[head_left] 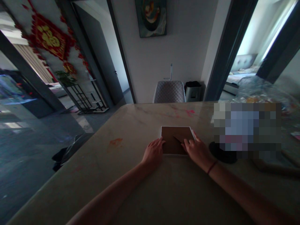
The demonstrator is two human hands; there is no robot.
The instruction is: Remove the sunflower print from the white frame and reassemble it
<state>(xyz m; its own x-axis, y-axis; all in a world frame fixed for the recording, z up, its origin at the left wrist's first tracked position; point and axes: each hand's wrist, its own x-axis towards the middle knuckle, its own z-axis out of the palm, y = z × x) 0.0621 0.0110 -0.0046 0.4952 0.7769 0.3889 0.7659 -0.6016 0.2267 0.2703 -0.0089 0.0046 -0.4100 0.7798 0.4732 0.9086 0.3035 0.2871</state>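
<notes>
A flat brown rectangular panel with a thin white border (173, 132) lies on the table in front of me. My left hand (153, 151) rests at its left edge, fingers stretched out and fingertips touching the border. My right hand (197, 151) is over the panel's lower right corner, with one finger along the right edge. From its fingertips a slim, dark, pointed thing (177, 139) slants up and left across the brown surface. Its kind is too small and dim to tell, and my fingers hide its lower end.
The marble-patterned table (122, 181) carries an orange smear (115, 142) and a pink mark (190, 112). On the right are a round black base (222, 153), a blurred-out patch and clear plastic wrapping (260, 89). A quilted chair (169, 91) and a bin (192, 91) stand beyond the far edge.
</notes>
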